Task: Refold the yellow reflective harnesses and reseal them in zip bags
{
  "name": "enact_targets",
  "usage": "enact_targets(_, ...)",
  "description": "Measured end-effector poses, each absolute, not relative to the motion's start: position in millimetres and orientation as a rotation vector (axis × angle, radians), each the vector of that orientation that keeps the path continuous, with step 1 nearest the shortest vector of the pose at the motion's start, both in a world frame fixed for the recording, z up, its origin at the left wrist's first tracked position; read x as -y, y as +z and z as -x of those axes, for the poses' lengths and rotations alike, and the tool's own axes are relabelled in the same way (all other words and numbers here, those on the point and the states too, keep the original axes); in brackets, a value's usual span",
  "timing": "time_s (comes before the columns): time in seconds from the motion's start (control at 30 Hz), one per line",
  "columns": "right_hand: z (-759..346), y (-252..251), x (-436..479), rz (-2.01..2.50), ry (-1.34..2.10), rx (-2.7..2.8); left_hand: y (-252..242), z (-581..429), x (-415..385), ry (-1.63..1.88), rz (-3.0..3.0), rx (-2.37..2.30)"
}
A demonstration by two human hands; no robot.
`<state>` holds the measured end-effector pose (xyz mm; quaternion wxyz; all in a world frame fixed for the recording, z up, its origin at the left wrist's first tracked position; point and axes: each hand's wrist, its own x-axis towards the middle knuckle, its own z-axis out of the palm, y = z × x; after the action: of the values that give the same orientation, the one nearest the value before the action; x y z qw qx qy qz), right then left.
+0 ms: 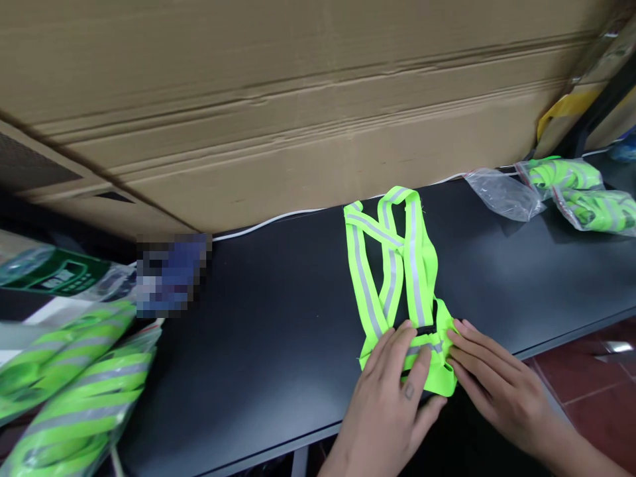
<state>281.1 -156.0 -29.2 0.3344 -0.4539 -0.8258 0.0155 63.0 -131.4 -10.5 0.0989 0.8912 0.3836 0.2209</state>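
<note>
a green printed package is located at the far left of the view. lettering is visible on its label, but it is too small to be read. just to its right, a blue object is obscured by pixelation, and its markings cannot be identified.

a reflective safety vest of fluorescent yellow-green webbing with grey reflective stripes is laid out on a black table. its shoulder straps are directed toward the rear, and its lower end is positioned near the front edge. a black buckle is seen at the waist strap. the left hand is placed open on the lower end of the vest with the fingers spread. the right hand is placed against the vest's right side with the fingers extended. both hands appear to be open, although a light pinch of the fabric cannot be ruled out from this angle.

a crumpled clear plastic bag and two bagged reflective vests are placed at the right end of the table. two further bagged vests are seen at the lower left. a large corrugated cardboard panel stands along the rear of the table, with a white cable routed at its base. red floor tiles are visible at the lower right.
</note>
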Motion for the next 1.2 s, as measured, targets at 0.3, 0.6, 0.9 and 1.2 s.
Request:
enact_targets(0.3,-287.7,-24.3,165.0,1.031,-0.123,2.513,-19.3,-46.1,148.1,0.574,-2.699,-1.072)
enact_targets(0.6,-304.3,-11.2,142.8,0.755,-0.036,2.557,8.5,-35.7,135.4,0.557,-2.421,-0.973)
enact_targets(0.9,-293.4,13.5,52.4,0.818,0.754,2.578,7.0,-42.0,80.0,0.771,-1.897,-1.058)
enact_targets(1.2,-290.6,10.9,26.9,0.924,0.9,2.594,1.0,-42.1,74.7,0.727,-2.27,-1.289)
